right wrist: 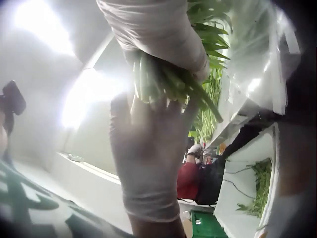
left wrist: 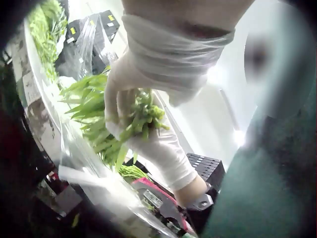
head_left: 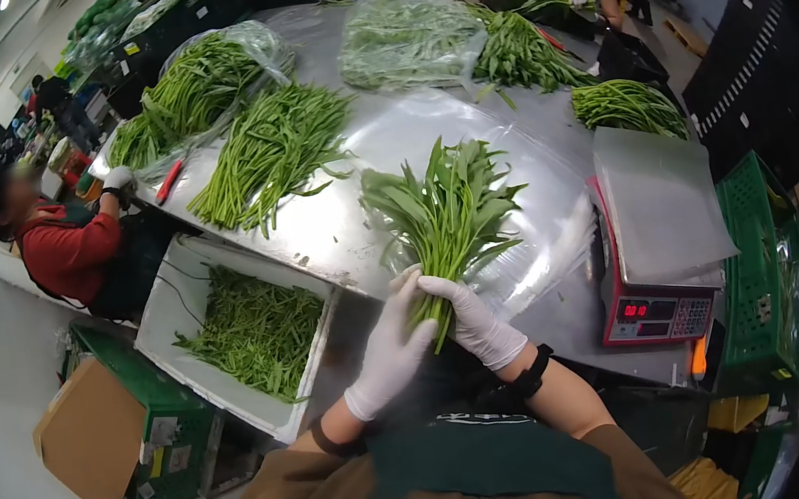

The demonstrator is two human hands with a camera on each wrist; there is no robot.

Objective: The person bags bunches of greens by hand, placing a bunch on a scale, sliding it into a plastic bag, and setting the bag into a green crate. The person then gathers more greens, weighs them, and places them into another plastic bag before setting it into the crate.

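Observation:
A bunch of leafy green stems (head_left: 445,208) is held upright over the metal table, leaves away from the body and cut ends toward it. The gloved left hand (head_left: 387,347) grips the lower stems from the left, and the gloved right hand (head_left: 474,320) holds them from the right, both close together. In the left wrist view the cut stem ends (left wrist: 143,116) poke out between the left hand (left wrist: 148,64) and the right hand (left wrist: 166,153). The right wrist view has the stems (right wrist: 163,82) between both hands, the right hand (right wrist: 158,29) above and the left hand (right wrist: 148,153) below.
Piles of greens (head_left: 275,150) and a bagged bundle (head_left: 407,36) lie on the table (head_left: 316,225). Clear plastic sheets spread under the held bunch. A red scale (head_left: 656,317) stands right; a white bin (head_left: 324,401) of trimmings stands left. A red knife (head_left: 169,181) lies near the left edge.

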